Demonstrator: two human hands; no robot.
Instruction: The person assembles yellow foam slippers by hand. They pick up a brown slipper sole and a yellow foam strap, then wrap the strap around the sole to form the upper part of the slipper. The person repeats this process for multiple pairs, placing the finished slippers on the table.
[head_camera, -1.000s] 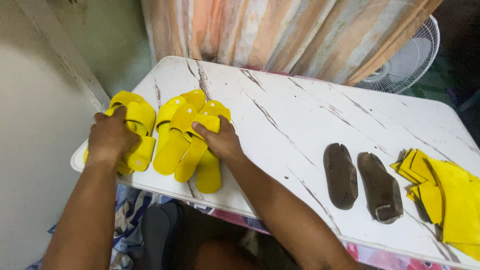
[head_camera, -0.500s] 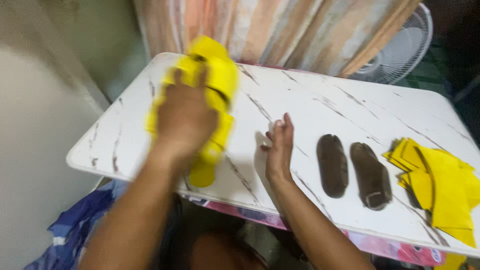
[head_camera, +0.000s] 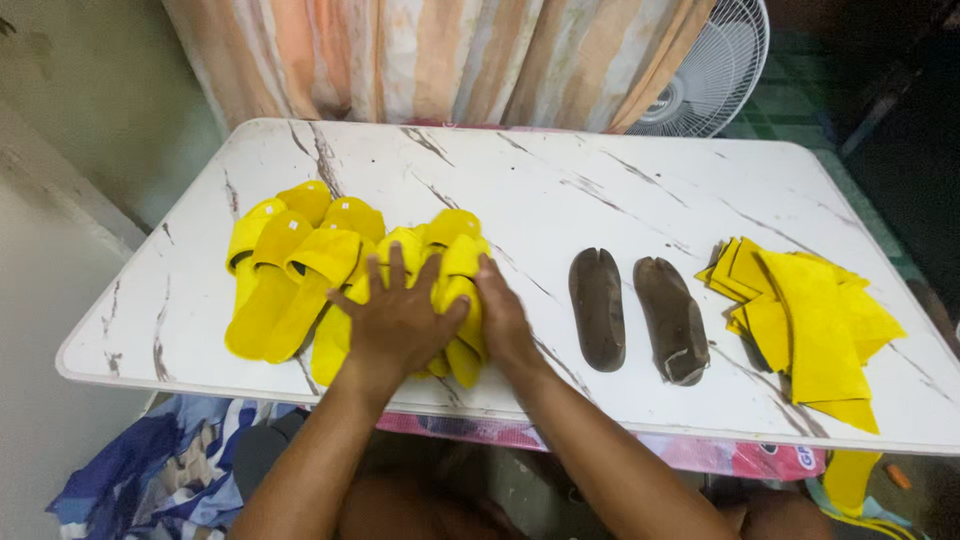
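Yellow slippers (head_camera: 445, 290) lie bunched near the front edge of the white marble-patterned table (head_camera: 600, 190), left of its middle, and both hands are on them. The left hand (head_camera: 400, 320) rests flat on top of the bunch, palm down, its fingers spread wide and laid over the soft yellow uppers; it presses on them rather than closing around any one. The right hand (head_camera: 503, 315) stands on edge against the right side of the same bunch, fingers straight and together, touching the outermost slipper without wrapping it. Neither hand is curled into a grasp.

Just to the left, touching the held bunch, more yellow slippers (head_camera: 285, 265) lie in an overlapping row, toes pointing away from the person and heels toward the front edge. To the right of the hands, a little apart from them, two dark brown shoe-shaped soles (head_camera: 635, 310) lie side by side on the tabletop, close but not touching each other. Further right, near the table's right end, sits a loose pile of yellow fabric pieces (head_camera: 800, 325), some folded and overlapping, one long piece reaching toward the front edge.

Beyond the far edge hangs a striped curtain (head_camera: 440, 55) in orange and pale tones, with a white fan (head_camera: 710, 75) beside it at the right. Below the front left corner of the table, blue patterned cloth (head_camera: 150, 470) shows. Nothing lies between the hands and the slippers.
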